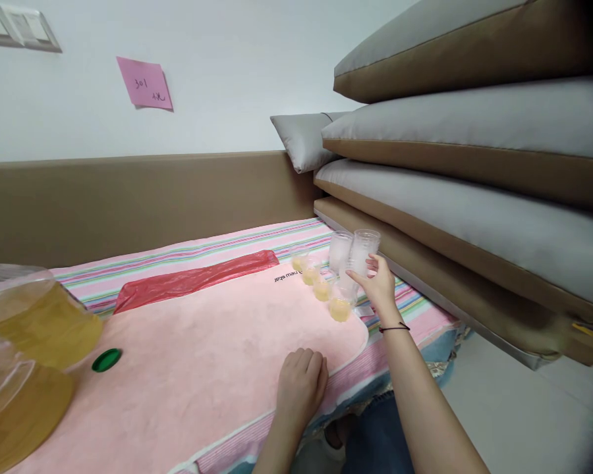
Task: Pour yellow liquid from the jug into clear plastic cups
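Right now our right hand (378, 284) is stretched to the far end of the bed, fingers spread loosely apart and touching the stack of clear plastic cups (364, 251); whether they grip it we cannot tell. Just beside that stack, on its left, stands a second stack of empty cups (339, 251), so we count two stacks. In front of them runs a slanted row of four small cups of yellow liquid (340, 307), the nearest one just below our right fingers, the farthest partly hidden behind the others. All of these stand at the edge of the pink towel (217, 355), which lies over a striped sheet (197, 253). Our left hand (301, 385) rests on the towel near its front edge, fingers curled together, holding nothing. Well apart to the left lies one green cap (107, 360), and beyond it a large clear container of yellow liquid (27, 355). One red plastic bag (197, 276) lies across the sheet. Stacked grey and tan cushions (474, 171) crowd close behind the cups on the right
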A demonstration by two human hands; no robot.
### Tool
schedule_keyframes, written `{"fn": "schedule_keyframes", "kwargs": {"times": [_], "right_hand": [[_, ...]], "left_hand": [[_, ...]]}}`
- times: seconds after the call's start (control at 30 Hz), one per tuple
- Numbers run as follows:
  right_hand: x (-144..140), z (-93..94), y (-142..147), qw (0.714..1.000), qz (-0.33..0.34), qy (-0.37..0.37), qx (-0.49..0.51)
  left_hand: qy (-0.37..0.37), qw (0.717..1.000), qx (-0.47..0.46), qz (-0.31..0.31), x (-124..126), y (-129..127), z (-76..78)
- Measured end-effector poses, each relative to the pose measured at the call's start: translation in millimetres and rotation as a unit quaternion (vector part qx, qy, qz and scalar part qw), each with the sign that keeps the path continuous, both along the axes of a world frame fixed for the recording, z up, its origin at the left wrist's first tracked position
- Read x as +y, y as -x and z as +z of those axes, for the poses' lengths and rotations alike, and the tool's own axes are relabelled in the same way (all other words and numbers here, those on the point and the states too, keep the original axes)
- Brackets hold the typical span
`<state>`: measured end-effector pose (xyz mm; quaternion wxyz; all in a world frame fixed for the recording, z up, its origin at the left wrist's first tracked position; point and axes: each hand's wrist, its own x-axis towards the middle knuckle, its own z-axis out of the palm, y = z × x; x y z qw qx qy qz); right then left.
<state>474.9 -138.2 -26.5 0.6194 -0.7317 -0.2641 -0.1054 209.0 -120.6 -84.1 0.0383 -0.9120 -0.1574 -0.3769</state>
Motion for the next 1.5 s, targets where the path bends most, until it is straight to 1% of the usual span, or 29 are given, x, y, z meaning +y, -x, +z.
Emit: {"fn": "schedule_keyframes", "kwargs": {"times": [0.17,0.53,0.77,0.97,1.3,1.5], "right_hand": [[-0.1,-1.0,0.4,1.000,-0.004,0.007,-0.002],[-3.7,4.0,9.9,1.000,0.006,0.010,-0.029],[-5.9,3.6,9.6,0.999,0.008,0.016,-0.042],[-9.2,3.3,9.6,0.998,0.000,0.038,-0.053],[-11.5,14.2,19.1,0.998,-0.012,0.026,-0.054],[-13.1,22.9,21.5,0.994,-0.028,0.004,-0.102]], "left_hand": [[-0.001,1.000,-0.001,-0.002,-1.4,0.5,-0.3],[0.009,1.000,0.003,-0.021,-0.3,-1.3,-1.2],[0.007,1.000,0.006,-0.029,-2.3,0.3,0.1],[0.009,0.999,0.006,-0.032,-2.0,-0.5,0.3],[0.009,0.999,0.002,-0.040,-2.4,-0.4,-2.5],[0.018,0.999,0.003,-0.046,-3.0,0.0,-0.8]]}}
